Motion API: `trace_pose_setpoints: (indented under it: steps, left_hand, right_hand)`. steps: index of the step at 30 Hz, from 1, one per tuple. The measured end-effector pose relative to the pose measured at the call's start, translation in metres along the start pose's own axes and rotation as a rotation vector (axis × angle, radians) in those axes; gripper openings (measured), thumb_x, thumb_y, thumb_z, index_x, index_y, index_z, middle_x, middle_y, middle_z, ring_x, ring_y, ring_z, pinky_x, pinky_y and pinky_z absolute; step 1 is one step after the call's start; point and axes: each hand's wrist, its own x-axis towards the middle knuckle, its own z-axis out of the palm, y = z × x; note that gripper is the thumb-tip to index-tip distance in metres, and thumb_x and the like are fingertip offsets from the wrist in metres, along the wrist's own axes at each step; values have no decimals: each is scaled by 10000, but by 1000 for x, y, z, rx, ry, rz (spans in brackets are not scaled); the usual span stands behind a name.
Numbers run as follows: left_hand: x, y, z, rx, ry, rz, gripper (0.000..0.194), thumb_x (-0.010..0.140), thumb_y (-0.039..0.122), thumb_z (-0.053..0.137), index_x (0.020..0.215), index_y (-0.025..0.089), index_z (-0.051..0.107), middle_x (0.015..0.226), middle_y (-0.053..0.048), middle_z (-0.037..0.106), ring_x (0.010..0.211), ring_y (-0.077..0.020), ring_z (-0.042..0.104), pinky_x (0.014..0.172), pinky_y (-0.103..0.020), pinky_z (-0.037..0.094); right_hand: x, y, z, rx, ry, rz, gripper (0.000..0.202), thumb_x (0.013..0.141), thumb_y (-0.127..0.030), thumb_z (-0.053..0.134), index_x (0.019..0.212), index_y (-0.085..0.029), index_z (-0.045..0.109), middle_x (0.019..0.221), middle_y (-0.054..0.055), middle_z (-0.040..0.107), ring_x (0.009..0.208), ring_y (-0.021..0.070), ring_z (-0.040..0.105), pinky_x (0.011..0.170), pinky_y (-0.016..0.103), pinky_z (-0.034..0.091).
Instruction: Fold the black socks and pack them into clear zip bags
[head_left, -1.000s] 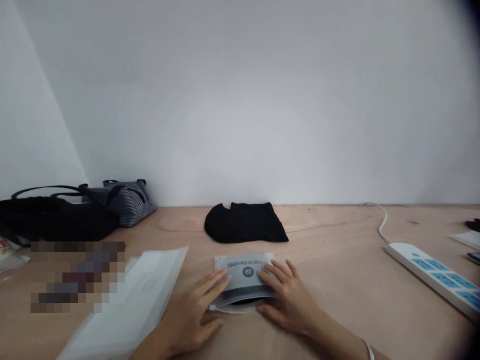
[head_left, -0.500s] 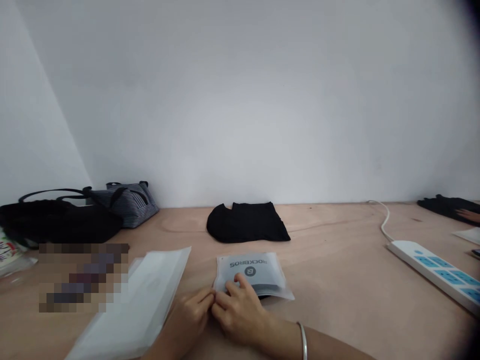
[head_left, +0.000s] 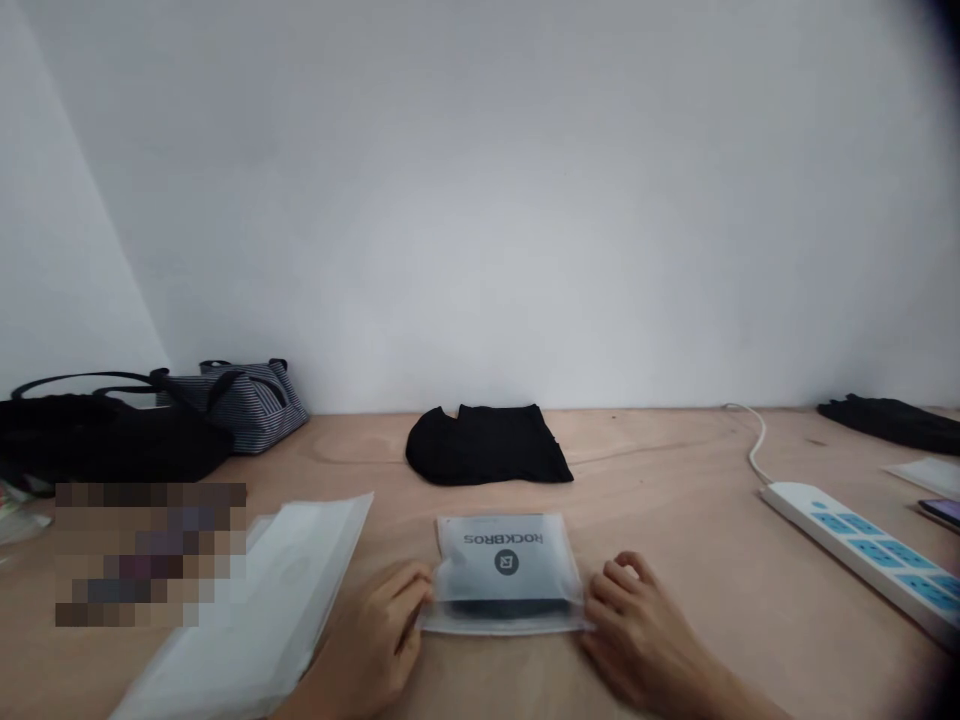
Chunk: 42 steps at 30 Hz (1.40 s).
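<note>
A frosted plastic bag lies flat on the table in front of me, its printed "ROCKBROS" name and round logo upside down to me. Something dark shows through it near the front edge; what it is I cannot make out. At the bag's front left corner, my left hand is closed, thumb and fingers pinching the edge. My right hand has its fingers curled and closed at the front right corner. Left of my left hand lies a stack of empty frosted bags.
Folded black cloth lies near the wall. A white power strip with a cable is at right, with a phone and more black cloth beyond. At left stand a striped bag and a black bag. One patch is blurred.
My right hand has moved away from my left, along the bag's front edge to its right corner. The bag now lies straighter, with its front edge exposed. A hand at far right has left view.
</note>
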Motion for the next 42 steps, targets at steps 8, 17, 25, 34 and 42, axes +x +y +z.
trace_pose_setpoints:
  steps: [8,17,25,34,42]
  left_hand:
    - [35,22,11,73,-153,-22,505,857,315,375,1333,175,284,1396,-79,301,1274,-242,251,1033,-459,239]
    - [43,11,48,6,-292,-149,581,906,460,209,1353,88,220,1418,-144,170,1301,-242,135,1042,-443,213]
    - [40,-4,55,-298,38,-362,495,924,403,187,1337,145,273,1395,-90,296,1278,-194,249,1038,-421,248]
    - [41,-16,53,-203,192,-514,441,900,372,201,1088,155,535,1131,-86,587,1092,-196,501,942,-385,377]
    - [40,-1,53,168,-141,-389,490,860,359,284,1253,111,438,1349,-132,364,1257,-270,287,1012,-483,228]
  right_hand:
    - [64,-6,-11,260,-153,-161,524,841,-460,387,1250,-134,404,1246,120,469,1156,232,382,984,415,240]
    - [83,-4,26,337,-333,-196,679,873,-527,272,1386,-150,37,1431,118,98,1310,218,57,1057,442,28]
    - [95,-11,13,337,-321,-185,642,861,-539,298,1383,-219,108,1427,102,166,1302,256,111,1026,519,0]
    - [80,-49,26,290,-309,75,638,804,-648,262,1358,-337,194,1417,98,219,1249,441,135,821,764,42]
    - [58,30,54,-70,-240,941,752,737,-733,199,1334,-285,291,1390,165,242,1188,522,175,676,804,98]
